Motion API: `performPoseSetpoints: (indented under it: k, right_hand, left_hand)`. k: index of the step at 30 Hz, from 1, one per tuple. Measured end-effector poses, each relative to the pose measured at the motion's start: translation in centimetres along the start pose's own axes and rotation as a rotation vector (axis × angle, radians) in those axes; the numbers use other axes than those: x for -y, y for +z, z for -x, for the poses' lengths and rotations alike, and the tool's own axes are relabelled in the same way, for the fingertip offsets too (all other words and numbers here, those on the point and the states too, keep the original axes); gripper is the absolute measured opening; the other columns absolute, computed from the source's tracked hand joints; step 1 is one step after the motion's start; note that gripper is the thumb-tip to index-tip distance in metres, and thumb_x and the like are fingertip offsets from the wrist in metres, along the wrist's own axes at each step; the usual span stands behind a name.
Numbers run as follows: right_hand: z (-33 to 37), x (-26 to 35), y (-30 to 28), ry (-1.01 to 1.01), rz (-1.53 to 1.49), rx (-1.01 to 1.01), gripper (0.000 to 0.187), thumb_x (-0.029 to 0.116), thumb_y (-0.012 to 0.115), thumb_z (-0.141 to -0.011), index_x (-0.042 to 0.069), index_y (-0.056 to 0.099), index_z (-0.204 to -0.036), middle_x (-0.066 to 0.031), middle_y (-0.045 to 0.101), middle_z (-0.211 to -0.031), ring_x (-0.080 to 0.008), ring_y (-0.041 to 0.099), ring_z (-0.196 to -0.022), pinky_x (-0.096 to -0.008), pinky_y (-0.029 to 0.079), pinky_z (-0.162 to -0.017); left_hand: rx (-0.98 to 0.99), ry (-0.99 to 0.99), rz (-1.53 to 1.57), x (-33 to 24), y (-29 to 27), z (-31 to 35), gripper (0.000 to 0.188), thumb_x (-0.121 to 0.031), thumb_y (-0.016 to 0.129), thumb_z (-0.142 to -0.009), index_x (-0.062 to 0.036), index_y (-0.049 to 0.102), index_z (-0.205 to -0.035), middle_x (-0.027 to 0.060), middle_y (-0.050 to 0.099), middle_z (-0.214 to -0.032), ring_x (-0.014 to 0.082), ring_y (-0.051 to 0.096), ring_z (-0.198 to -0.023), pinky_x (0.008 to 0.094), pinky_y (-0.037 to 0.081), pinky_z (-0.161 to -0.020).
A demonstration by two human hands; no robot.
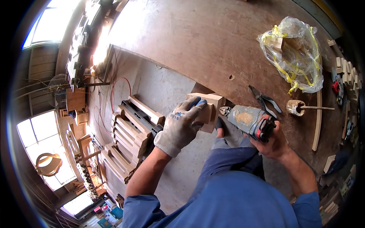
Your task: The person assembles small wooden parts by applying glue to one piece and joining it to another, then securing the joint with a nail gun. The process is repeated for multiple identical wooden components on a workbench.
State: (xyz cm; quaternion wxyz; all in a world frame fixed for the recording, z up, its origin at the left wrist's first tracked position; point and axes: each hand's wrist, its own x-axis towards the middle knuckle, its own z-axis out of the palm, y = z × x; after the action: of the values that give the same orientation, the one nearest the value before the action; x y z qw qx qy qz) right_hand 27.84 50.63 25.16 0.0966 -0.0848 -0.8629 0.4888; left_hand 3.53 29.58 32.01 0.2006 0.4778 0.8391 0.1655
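My left hand [178, 127], in a pale knit work glove, is closed on a block-like piece of joined light wood [216, 99] at the bench's near edge. Its fingers lie across the top of the wood. In my bare right hand [274, 145] is a worn cordless drill [245, 117] with red and black parts, lying on its side. The drill's metal nose points left at the wood's right side; whether a bit touches the wood cannot be made out. A pair of dark-handled pliers [262, 100] lies just beyond the drill.
The brown workbench [182, 49] carries a clear plastic bag [304, 76] with yellow ties and wood pieces, a crusted pot [294, 107] with a stick, and a long wood strip [317, 127]. Slatted wooden parts [129, 131] are stacked on the floor at left. Red hoses [113, 91] hang behind.
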Motion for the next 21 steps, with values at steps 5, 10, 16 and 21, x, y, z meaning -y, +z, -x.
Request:
performPoseSetpoints:
  k: [5, 10, 16, 21]
  right_hand:
    - [0.1, 0.14, 0.16, -0.025, 0.059, -0.032, 0.027, 0.008, 0.083, -0.08, 0.009, 0.075, -0.107, -0.0088, 0.076, -0.111, -0.0328, 0.07, -0.105, -0.042, 0.049, -0.094]
    - [-0.18, -0.45, 0.35, -0.094, 0.166, 0.003, 0.043, 0.019, 0.084, -0.081, 0.005, 0.067, -0.118, -0.0132, 0.067, -0.114, -0.0351, 0.066, -0.105, -0.0465, 0.053, -0.094]
    - [-0.41, -0.16, 0.41, -0.074, 0.157, 0.015, 0.043, 0.019, 0.085, -0.08, 0.005, 0.066, -0.117, -0.0128, 0.067, -0.113, -0.034, 0.066, -0.104, -0.0458, 0.053, -0.092]
    - [-0.43, -0.09, 0.42, -0.102, 0.132, 0.003, 0.044, 0.018, 0.085, -0.082, 0.006, 0.066, -0.12, -0.0129, 0.067, -0.115, -0.0344, 0.066, -0.107, -0.046, 0.053, -0.093]
  left_hand:
    - [-0.016, 0.021, -0.004, 0.29, 0.26, 0.07, 0.066, -0.004, 0.092, -0.071, -0.007, 0.07, -0.133, 0.0216, 0.068, -0.136, 0.041, 0.068, -0.122, 0.0449, 0.059, -0.102]
    - [-0.012, 0.026, -0.002, 0.4, 0.25, 0.04, 0.065, -0.005, 0.092, -0.07, -0.0064, 0.07, -0.132, 0.0214, 0.068, -0.136, 0.0409, 0.068, -0.122, 0.0449, 0.058, -0.102]
    - [-0.011, 0.03, -0.005, 0.45, 0.27, 0.06, 0.067, -0.005, 0.093, -0.07, -0.0071, 0.07, -0.133, 0.0213, 0.068, -0.136, 0.0408, 0.068, -0.121, 0.0446, 0.059, -0.101]
    - [-0.001, 0.013, 0.0, 0.34, 0.24, 0.03, 0.066, -0.005, 0.093, -0.071, -0.0073, 0.07, -0.133, 0.0211, 0.068, -0.136, 0.0406, 0.068, -0.121, 0.0445, 0.059, -0.101]
